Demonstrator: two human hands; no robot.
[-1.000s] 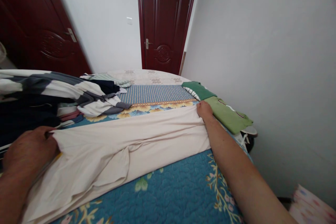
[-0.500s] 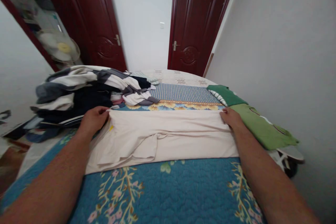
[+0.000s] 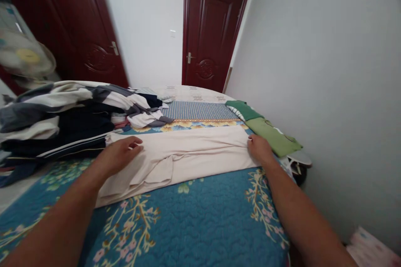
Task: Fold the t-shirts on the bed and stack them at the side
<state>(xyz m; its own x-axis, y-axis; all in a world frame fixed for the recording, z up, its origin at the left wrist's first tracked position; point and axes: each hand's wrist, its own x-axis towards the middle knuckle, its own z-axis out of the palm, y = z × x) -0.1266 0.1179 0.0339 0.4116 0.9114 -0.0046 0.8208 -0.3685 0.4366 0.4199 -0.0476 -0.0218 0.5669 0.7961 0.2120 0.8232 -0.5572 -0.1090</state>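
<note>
A cream T-shirt (image 3: 194,144) lies folded lengthwise across the bed, a short sleeve showing on its upper layer and creases running along the middle. Over its left part is my left hand (image 3: 123,152), fingers loosely curved with a gap from the thumb and nothing between them. My right hand (image 3: 259,148) is closed at the shirt's right end, the fingertips pinching the edge, partly hidden by the hand itself.
A heap of dark, white and grey clothes (image 3: 81,112) lies to the left. Folded green garments (image 3: 271,133) lie at the right edge near the wall. Beneath is a blue quilted floral bedspread (image 3: 203,217). A fan (image 3: 28,56) stands at far left.
My left hand has let go of the shirt's upper left corner and moved a little inward over the cloth. My right hand stays at the right end, slightly lower. The view has turned right.
</note>
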